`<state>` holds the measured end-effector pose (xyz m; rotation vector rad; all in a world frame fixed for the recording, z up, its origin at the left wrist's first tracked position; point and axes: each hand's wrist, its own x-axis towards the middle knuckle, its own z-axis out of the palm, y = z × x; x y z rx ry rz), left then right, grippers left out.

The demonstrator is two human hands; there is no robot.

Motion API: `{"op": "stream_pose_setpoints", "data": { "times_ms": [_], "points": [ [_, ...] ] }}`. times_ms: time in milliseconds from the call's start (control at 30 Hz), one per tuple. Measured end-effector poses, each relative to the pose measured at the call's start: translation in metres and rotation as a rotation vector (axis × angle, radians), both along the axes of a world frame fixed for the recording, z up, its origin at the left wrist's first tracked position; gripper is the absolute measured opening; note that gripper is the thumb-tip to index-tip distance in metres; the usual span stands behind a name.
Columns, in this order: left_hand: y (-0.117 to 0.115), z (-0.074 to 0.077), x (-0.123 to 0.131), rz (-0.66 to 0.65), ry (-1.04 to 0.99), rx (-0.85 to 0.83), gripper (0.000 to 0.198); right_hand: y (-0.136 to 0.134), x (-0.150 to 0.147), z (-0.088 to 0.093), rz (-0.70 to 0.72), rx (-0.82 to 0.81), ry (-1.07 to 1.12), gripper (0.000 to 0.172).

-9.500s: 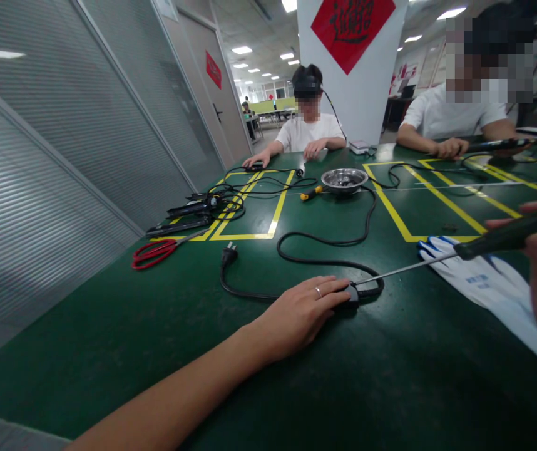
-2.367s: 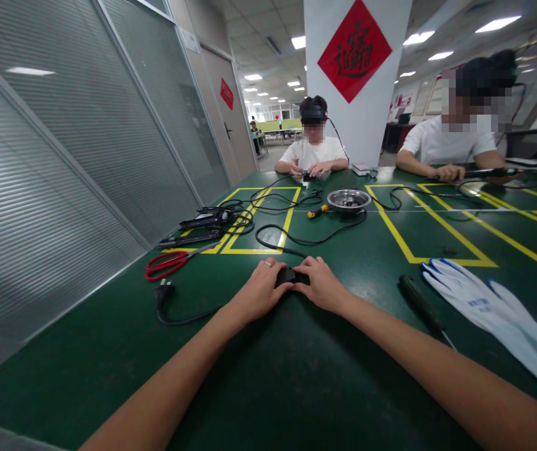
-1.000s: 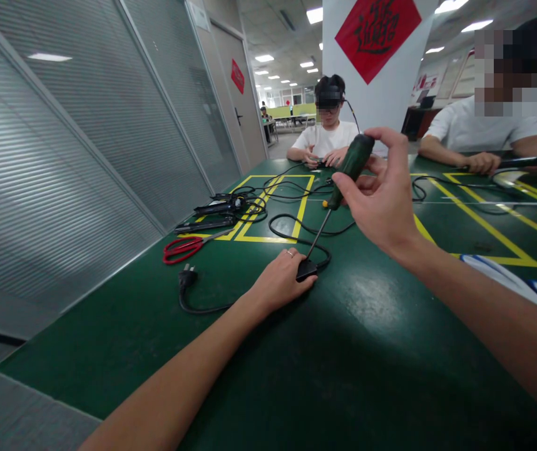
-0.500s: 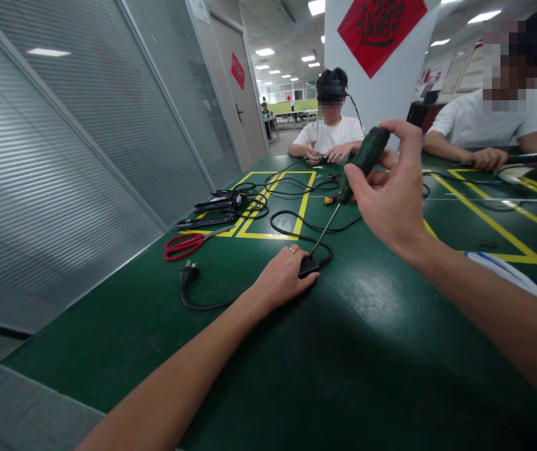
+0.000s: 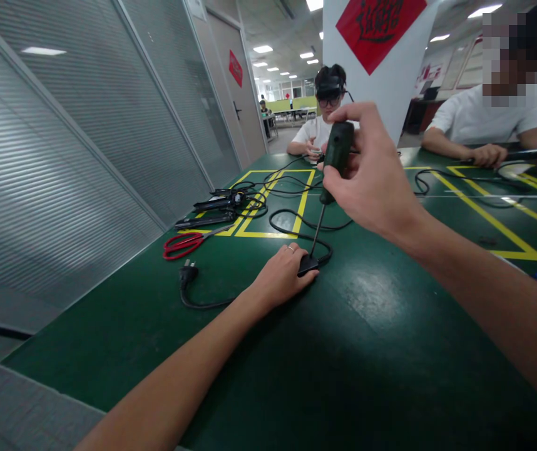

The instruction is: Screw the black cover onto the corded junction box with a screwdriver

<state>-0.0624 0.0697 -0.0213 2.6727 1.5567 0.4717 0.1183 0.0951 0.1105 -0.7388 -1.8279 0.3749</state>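
In the head view, my left hand (image 5: 283,274) grips a small black box (image 5: 308,265) against the green tabletop. A black cord runs from it, and a power plug (image 5: 188,274) lies left of my wrist at the end of a cord passing under my forearm. My right hand (image 5: 367,166) is closed around the dark green handle of a screwdriver (image 5: 337,153). The screwdriver stands nearly upright, leaning slightly right, its metal shaft reaching down to the box just beyond my left fingers. Whether the tip sits in a screw is too small to tell.
Red-handled scissors (image 5: 184,245) lie to the left, in front of several black devices (image 5: 216,210) with coiled cords. Yellow tape (image 5: 268,235) marks the green table (image 5: 122,313). Two people in white shirts sit across the table. A glass partition (image 5: 85,144) runs along the left.
My right hand has swung left, bringing the screwdriver from a strong rightward tilt to nearly upright. My left hand and the black box have stayed in place.
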Motion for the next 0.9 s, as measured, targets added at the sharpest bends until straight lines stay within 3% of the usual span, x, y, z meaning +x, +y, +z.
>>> {"op": "stream_pose_setpoints", "data": {
  "times_ms": [167,333,433,600,700,800,900],
  "points": [
    [0.000,-0.001,0.000,0.000,0.000,0.000,0.034,0.002,-0.003,0.002,-0.065,0.140,-0.044,0.046],
    [-0.001,0.000,0.000,0.000,-0.002,-0.005,0.033,0.011,0.004,0.000,0.187,-0.040,0.010,0.059],
    [-0.003,0.002,0.000,0.001,-0.006,-0.011,0.033,0.003,0.019,0.008,0.201,-0.032,0.157,0.057],
    [-0.005,0.006,-0.001,0.006,-0.020,-0.018,0.036,-0.026,0.058,0.028,-0.093,0.135,0.221,0.042],
    [-0.006,0.008,0.000,0.019,-0.024,-0.016,0.037,-0.034,0.071,0.028,-0.191,0.122,0.194,0.047],
    [-0.008,0.013,0.001,0.042,-0.032,0.006,0.038,-0.031,0.080,0.013,-0.344,0.130,0.086,0.056],
    [-0.011,0.018,0.002,0.062,-0.043,0.037,0.042,-0.021,0.099,-0.020,-0.560,0.013,-0.189,0.063]
  ]
}}
